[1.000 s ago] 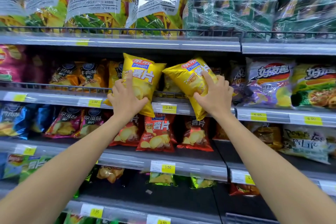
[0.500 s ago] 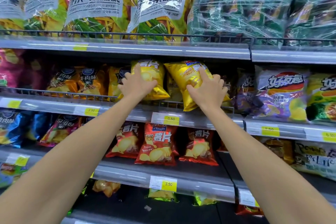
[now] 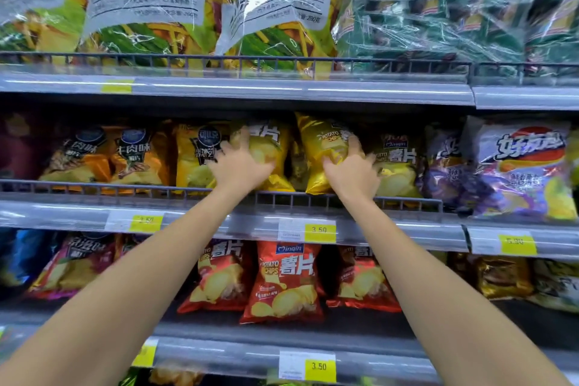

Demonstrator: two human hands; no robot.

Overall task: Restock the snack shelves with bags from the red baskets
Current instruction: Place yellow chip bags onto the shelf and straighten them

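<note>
Both hands reach to the middle shelf (image 3: pixel 188 216) at the centre of the frame, each on a yellow bag of potato chips. The left hand (image 3: pixel 241 164) lies with its fingers spread against the front of the left yellow chip bag (image 3: pixel 272 144), which stands upright behind the wire rail (image 3: pixel 282 197). The right hand (image 3: pixel 354 171) grips the right yellow chip bag (image 3: pixel 322 141), thumb on its face and fingers curled at its right edge; this bag leans with its top tipped left, its bottom behind the rail. The two bags stand just beside each other. Left of them are orange chip bags (image 3: pixel 84 153), right of them purple bags (image 3: pixel 520 166). A yellow 3.50 price tag (image 3: pixel 319 230) sits on the shelf edge below the hands. Red chip bags (image 3: pixel 282 279) fill the shelf underneath. Large vegetable crisp bags (image 3: pixel 147 0) and green multipacks (image 3: pixel 438 3) occupy the top shelf.
</note>
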